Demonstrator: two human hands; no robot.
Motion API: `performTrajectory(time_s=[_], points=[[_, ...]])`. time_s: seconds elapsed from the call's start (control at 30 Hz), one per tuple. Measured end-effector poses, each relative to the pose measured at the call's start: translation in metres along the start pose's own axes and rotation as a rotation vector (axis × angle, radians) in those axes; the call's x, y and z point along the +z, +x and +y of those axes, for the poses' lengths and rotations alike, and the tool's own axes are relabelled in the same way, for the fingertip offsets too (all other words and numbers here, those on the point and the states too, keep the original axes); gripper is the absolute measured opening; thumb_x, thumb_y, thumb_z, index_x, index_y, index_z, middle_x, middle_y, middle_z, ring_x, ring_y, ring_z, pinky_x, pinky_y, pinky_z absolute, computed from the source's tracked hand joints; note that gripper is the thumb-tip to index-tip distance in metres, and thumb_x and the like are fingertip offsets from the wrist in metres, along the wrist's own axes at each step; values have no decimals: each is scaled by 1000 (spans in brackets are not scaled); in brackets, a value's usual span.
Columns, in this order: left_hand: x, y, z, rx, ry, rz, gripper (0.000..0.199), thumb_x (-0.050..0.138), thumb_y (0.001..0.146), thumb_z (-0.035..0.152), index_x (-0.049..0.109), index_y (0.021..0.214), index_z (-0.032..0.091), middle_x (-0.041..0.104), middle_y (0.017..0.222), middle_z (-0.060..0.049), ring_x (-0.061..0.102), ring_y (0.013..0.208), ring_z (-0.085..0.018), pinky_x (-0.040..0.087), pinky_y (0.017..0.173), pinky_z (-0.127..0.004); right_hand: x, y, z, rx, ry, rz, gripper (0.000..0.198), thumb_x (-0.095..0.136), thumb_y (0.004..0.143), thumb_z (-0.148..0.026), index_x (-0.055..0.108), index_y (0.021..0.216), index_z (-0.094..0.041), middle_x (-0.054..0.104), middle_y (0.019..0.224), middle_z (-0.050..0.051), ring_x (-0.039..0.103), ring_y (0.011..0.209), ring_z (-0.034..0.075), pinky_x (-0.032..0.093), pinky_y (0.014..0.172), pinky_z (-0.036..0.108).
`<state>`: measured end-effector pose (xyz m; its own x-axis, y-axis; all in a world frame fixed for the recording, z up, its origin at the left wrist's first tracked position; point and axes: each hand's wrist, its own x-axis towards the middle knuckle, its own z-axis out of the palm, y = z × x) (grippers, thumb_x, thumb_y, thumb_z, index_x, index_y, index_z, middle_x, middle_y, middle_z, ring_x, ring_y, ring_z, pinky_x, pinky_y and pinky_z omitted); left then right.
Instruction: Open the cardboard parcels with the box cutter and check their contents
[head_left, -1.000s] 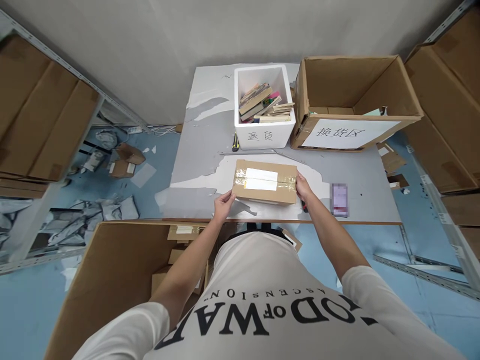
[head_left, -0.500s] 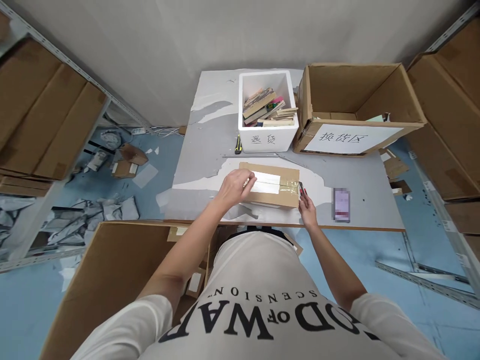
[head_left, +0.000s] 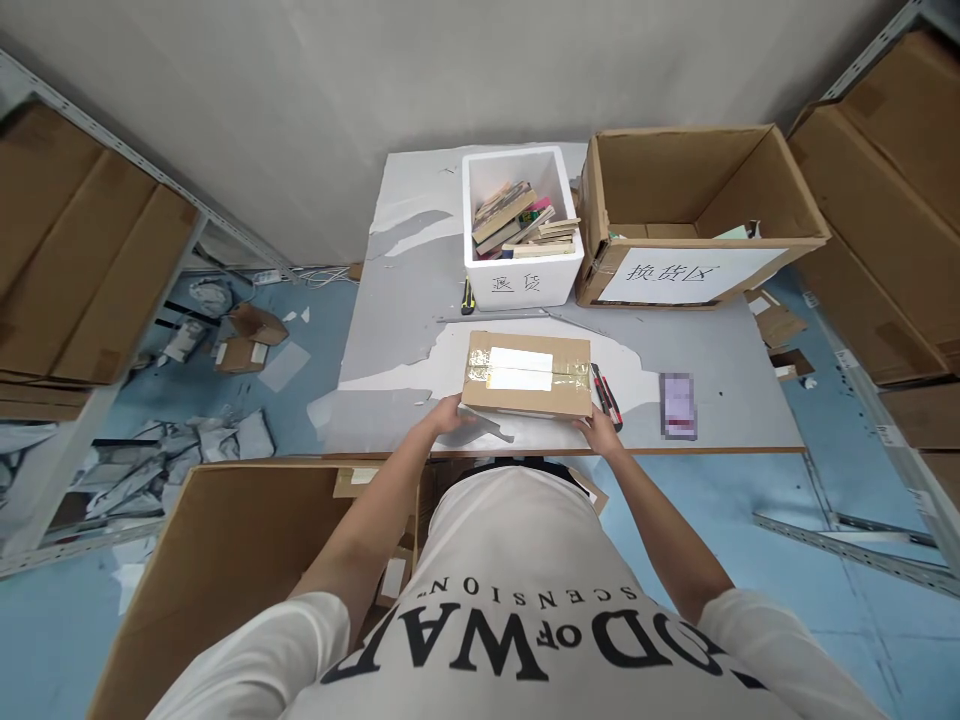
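A taped cardboard box (head_left: pixel 525 400) with a white label sits near the front of the table, long side toward me. My left hand (head_left: pixel 448 413) grips its near left corner, the fingertips partly hidden by the box. At the near right corner my right hand (head_left: pixel 598 432) takes hold of the box, its fingers partly tucked under the edge. Just right of the box, a red and black utility knife (head_left: pixel 607 398) lies on the table, close to my right hand and out of its grip.
Behind stand a white foam box (head_left: pixel 523 285) of books and a large open carton (head_left: pixel 589 245) with a handwritten sign. A yellow and black cutter (head_left: pixel 468 297) lies by the foam box. Rightward is a blurred phone (head_left: pixel 679 406). A big carton (head_left: pixel 225 560) stands below, left.
My right hand has let go of the utility knife, now on the table, and moved to the box's near right corner. My left hand has slid from the box's top to its near left corner.
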<state>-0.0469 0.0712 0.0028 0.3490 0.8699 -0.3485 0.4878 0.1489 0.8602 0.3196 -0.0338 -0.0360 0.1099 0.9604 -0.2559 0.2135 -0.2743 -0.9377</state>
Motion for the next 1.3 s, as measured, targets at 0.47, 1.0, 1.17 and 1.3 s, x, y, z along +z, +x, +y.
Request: performTrajectory(time_s=[0.47,1.0,1.17,1.3], points=[[26,-8,-1,30,-194,96,53,69,65,58,68,99,16,72,103,-12,65,100,-28,48,95,-42,-9,8,-24,3,134,-117,48,69,72,-52,65,107,-20,70,107,10,60,113,28,42,104,48],[15,-10,56,-133,406,279,58,44,83,61,74,69,14,60,54,-6,52,59,-17,30,56,-28,-27,43,-77,83,-419,34,60,40,82,-71,68,66,-20,69,69,6,65,74,27,48,72,37],[16,0,49,-165,404,309,58,43,84,62,77,78,16,64,58,-6,55,63,-19,31,57,-27,-22,50,-73,107,-402,63,62,43,79,-74,71,68,-20,69,67,5,65,75,25,49,73,35],[15,3,49,-169,375,310,55,47,83,62,78,81,16,67,62,-7,58,66,-21,34,58,-28,-22,53,-72,132,-337,65,60,50,76,-74,73,73,-19,72,73,5,66,77,26,51,71,34]])
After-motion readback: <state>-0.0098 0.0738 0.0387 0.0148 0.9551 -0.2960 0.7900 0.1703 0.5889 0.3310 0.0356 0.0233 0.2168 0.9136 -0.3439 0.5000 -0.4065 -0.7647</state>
